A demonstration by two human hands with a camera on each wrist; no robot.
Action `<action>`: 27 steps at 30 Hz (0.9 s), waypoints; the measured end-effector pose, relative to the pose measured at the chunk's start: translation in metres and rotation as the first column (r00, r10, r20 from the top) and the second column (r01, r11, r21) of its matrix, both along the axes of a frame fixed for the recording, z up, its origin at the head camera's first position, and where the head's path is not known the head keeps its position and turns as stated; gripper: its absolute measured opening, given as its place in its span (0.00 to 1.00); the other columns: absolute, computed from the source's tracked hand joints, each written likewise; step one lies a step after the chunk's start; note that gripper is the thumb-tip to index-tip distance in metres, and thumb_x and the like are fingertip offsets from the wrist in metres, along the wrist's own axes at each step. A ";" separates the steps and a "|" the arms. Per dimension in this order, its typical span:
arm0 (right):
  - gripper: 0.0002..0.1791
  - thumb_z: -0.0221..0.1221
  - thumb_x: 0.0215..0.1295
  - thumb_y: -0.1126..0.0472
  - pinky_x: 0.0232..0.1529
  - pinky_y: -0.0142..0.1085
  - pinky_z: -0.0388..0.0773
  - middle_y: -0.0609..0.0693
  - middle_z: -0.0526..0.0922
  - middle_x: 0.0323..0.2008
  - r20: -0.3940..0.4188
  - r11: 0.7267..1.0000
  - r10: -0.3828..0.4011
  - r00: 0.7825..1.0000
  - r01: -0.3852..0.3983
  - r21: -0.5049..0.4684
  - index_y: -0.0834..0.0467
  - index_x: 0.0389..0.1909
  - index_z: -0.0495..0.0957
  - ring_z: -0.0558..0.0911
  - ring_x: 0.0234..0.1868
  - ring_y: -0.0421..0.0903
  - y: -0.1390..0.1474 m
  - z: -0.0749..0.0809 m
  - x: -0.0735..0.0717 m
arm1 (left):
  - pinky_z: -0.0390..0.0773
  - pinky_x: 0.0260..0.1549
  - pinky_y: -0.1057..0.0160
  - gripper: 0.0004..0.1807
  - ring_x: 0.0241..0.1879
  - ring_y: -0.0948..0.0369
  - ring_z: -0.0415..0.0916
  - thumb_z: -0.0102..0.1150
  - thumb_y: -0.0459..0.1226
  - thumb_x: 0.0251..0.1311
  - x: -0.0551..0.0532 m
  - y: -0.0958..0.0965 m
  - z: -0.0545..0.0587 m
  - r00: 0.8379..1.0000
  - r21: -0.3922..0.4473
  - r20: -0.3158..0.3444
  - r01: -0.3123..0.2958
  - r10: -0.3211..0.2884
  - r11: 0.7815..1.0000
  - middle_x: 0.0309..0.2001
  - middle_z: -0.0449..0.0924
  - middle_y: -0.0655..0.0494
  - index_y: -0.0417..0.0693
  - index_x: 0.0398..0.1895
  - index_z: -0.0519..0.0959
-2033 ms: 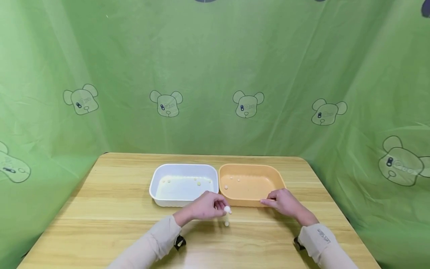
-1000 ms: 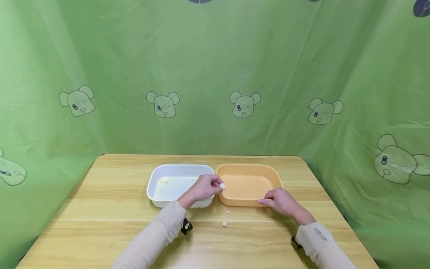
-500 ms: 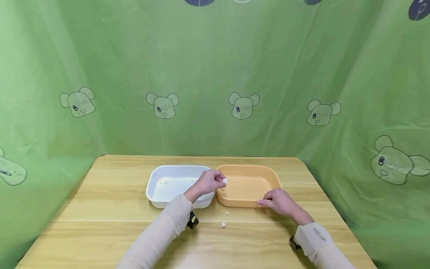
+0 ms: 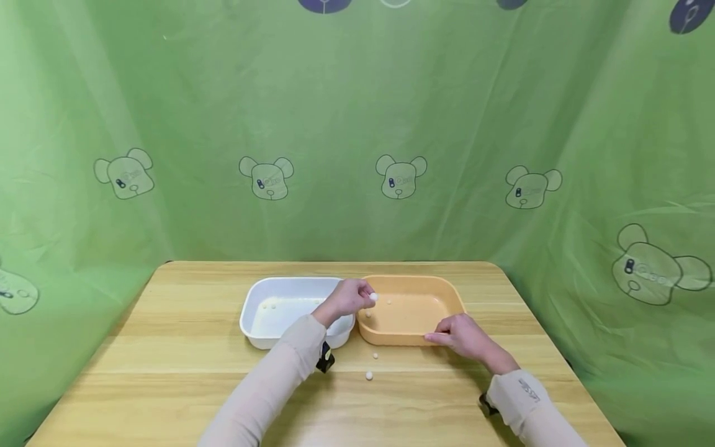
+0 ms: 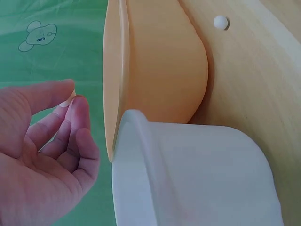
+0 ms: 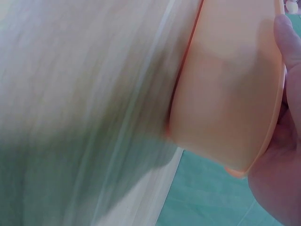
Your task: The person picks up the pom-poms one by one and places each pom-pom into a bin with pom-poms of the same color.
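Pinching white ball (image 4: pixel 373 297) in left hand (image 4: pixel 347 297), above left part of orange tray (image 4: pixel 410 315); gripping its near-right rim with right hand (image 4: pixel 462 336), likely to keep it from shifting

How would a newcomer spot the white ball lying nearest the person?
On the pale wooden table, find the orange rectangular tray. Off its left front corner lies a tiny white ball; the round white ball you want is farther from the tray and looks bigger.

I see a table (image 4: pixel 190 347) carrying an orange tray (image 4: pixel 416 318), a white tray (image 4: pixel 274 325) at its nine o'clock, two balls (image 4: pixel 369 375) at seven.
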State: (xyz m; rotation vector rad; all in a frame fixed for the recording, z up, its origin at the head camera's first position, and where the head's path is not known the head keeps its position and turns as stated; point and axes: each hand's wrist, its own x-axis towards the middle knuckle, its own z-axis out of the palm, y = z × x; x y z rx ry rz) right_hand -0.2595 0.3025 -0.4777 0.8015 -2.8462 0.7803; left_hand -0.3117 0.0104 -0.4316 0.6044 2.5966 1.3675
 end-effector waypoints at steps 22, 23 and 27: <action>0.18 0.62 0.59 0.44 0.19 0.27 0.67 0.34 0.75 0.17 0.029 1.000 -0.003 1.000 0.002 0.013 0.51 0.17 0.82 0.68 0.18 0.31 0.002 -0.004 -0.002 | 0.74 0.31 0.66 0.06 0.28 0.61 0.71 0.68 0.32 0.48 -0.013 0.008 0.006 0.997 -0.145 -0.020 -0.073 0.071 0.987 0.27 0.77 0.56 0.41 0.29 0.80; 0.18 0.62 0.59 0.44 0.19 0.27 0.67 0.34 0.75 0.18 0.030 1.000 -0.003 1.000 0.003 0.014 0.51 0.17 0.82 0.68 0.18 0.31 0.002 -0.004 -0.002 | 0.74 0.30 0.66 0.06 0.28 0.61 0.71 0.68 0.32 0.48 -0.013 0.007 0.006 0.997 -0.152 -0.024 -0.074 0.072 0.986 0.27 0.77 0.56 0.41 0.28 0.80; 0.18 0.63 0.59 0.45 0.19 0.27 0.68 0.34 0.75 0.17 0.016 1.000 0.006 1.000 -0.006 0.003 0.52 0.16 0.82 0.68 0.18 0.31 0.002 -0.004 -0.003 | 0.74 0.29 0.67 0.06 0.27 0.61 0.71 0.68 0.32 0.49 -0.016 0.007 0.007 0.996 -0.170 -0.008 -0.086 0.086 0.982 0.26 0.76 0.56 0.41 0.28 0.80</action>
